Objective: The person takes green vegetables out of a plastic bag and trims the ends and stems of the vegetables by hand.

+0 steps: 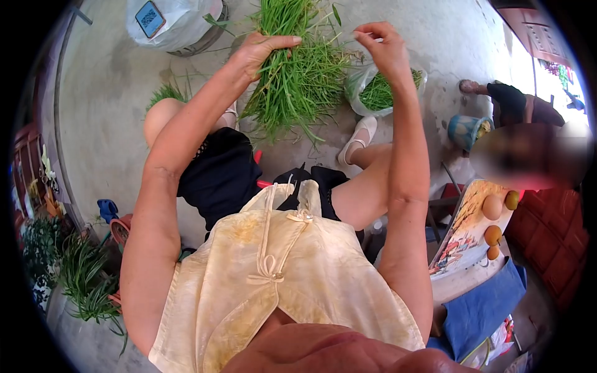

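Observation:
My left hand (259, 52) is wrapped round a thick bunch of chives (298, 81), long thin green leaves that fan out above and below my grip. The thumb lies across the stems. To the right of the bunch, my right hand (387, 52) is raised with thumb and fingertips brought together in a pinch. Whatever may be between those fingertips is too small to make out. Below my right hand, a thin white plastic bag (354, 93) stands open on the floor with more cut chives (378, 93) in it.
A phone (150, 19) lies on a plastic-covered bucket (186, 46) at upper left. More greens (166, 93) show beside my knee. Another person (528, 109) sits at right near a blue patterned pail (463, 132). Round fruits (492, 207) rest on a printed board (460, 242). Potted plants (87, 280) stand lower left.

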Available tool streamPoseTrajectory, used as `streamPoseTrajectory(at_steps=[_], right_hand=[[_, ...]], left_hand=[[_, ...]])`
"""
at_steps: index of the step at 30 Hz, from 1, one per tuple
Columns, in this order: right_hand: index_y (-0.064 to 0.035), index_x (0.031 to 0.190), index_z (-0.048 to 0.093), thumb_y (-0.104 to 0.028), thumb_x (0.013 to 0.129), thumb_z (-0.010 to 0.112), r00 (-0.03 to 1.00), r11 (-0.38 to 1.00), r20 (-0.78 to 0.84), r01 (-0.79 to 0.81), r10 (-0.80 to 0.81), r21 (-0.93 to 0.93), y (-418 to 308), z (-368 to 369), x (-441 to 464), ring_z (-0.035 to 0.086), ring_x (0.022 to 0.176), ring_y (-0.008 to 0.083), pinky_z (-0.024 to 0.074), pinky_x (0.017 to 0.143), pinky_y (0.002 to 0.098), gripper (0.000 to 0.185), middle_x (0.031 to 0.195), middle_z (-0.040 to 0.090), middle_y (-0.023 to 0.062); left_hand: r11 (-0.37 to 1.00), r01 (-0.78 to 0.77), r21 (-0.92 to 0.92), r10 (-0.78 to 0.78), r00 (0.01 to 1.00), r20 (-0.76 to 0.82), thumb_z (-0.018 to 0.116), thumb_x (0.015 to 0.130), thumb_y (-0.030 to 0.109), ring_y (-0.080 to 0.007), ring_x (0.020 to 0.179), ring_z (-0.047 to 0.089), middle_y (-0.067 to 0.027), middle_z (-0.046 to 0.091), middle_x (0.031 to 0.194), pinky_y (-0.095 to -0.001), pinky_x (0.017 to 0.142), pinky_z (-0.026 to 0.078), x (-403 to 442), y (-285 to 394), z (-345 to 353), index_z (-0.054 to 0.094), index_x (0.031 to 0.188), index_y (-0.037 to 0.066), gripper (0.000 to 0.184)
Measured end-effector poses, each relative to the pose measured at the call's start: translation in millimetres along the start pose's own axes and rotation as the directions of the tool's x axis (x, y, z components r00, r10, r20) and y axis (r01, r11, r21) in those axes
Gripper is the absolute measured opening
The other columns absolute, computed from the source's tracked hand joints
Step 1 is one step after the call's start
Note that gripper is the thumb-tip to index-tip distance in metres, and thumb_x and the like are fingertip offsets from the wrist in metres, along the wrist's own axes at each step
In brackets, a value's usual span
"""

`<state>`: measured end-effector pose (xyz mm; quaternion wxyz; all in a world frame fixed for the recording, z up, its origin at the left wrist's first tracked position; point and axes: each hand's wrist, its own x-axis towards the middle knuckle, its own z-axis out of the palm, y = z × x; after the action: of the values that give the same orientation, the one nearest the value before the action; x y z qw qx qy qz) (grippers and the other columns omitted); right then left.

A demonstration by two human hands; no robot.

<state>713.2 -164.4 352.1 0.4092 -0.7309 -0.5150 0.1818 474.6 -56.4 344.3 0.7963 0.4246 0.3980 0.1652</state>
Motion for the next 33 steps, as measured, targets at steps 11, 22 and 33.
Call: streamPoseTrajectory(at_steps=[11, 22, 33], right_hand=[[-0.0027, 0.087, 0.062, -0.023, 0.086, 0.058, 0.956, 0.745, 0.134, -0.289, 0.262, 0.601, -31.7, 22.9, -0.7, 0.049, 0.06, 0.0092, 0.042, 0.058, 0.0227, 0.02, 0.062, 0.052, -0.0009], [-0.0036, 0.094, 0.061, -0.019, 0.083, 0.062, 0.961, 0.678, 0.082, -0.244, 0.262, 0.693, -33.8, 1.8, 1.9, 0.04, 0.05, 0.0023, 0.0282, 0.043, 0.0182, 0.018, 0.059, 0.046, -0.0087], [-0.0049, 0.095, 0.059, -0.013, 0.082, 0.064, 0.901, 0.515, 0.275, -0.42, 0.336, 0.748, -20.4, 0.6, 0.6, 0.036, 0.047, 0.0021, 0.0285, 0.044, 0.0188, 0.016, 0.057, 0.044, -0.0072]], left_hand=[[0.999, 0.016, -0.042, -0.012, 0.994, 0.11, 0.073, 0.074, 0.014, -0.0094, 0.059, 0.058, -0.0029, 0.062, 0.074, -0.0224, 0.054, 0.049, 4.5, -8.5, 17.8, 0.063, 0.091, 0.001, 0.023], [0.998, 0.058, 0.02, -0.061, 0.975, 0.215, 0.072, 0.073, 0.008, -0.0123, 0.067, 0.058, -0.0089, 0.064, 0.082, -0.0239, 0.059, 0.048, 6.4, -16.5, 17.7, 0.059, 0.098, -0.001, 0.03], [0.975, 0.141, 0.17, -0.181, 0.953, 0.245, 0.07, 0.075, 0.019, -0.0125, 0.066, 0.058, -0.0085, 0.064, 0.081, -0.0249, 0.06, 0.048, -8.9, -21.0, 20.4, 0.06, 0.103, -0.001, 0.036]])
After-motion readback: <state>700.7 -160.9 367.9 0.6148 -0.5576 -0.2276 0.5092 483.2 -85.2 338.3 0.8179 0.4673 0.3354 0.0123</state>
